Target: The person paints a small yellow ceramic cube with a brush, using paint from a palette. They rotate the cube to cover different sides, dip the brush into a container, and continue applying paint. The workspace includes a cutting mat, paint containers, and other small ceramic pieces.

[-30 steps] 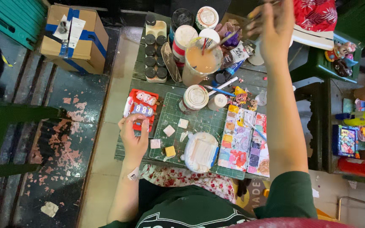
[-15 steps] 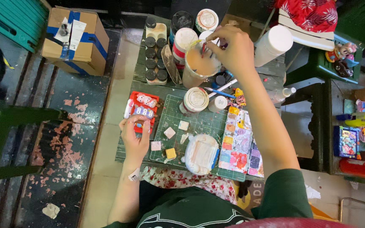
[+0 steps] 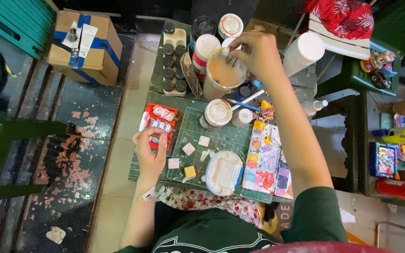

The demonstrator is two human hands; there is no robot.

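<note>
The right hand (image 3: 258,49) is pinching a brush over the cup of murky orange water (image 3: 223,75) at the table's (image 3: 158,79) far side, apparently rinsing; the left hand (image 3: 150,150) is pinching a small painted figure (image 3: 154,138) near the red tray (image 3: 159,119). Painting probably needs fresh colour from the palette (image 3: 266,164).

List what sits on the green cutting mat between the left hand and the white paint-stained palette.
Head view: between the left hand and the white palette, the green mat holds small square pieces: white, pale, pink and yellow.
</note>
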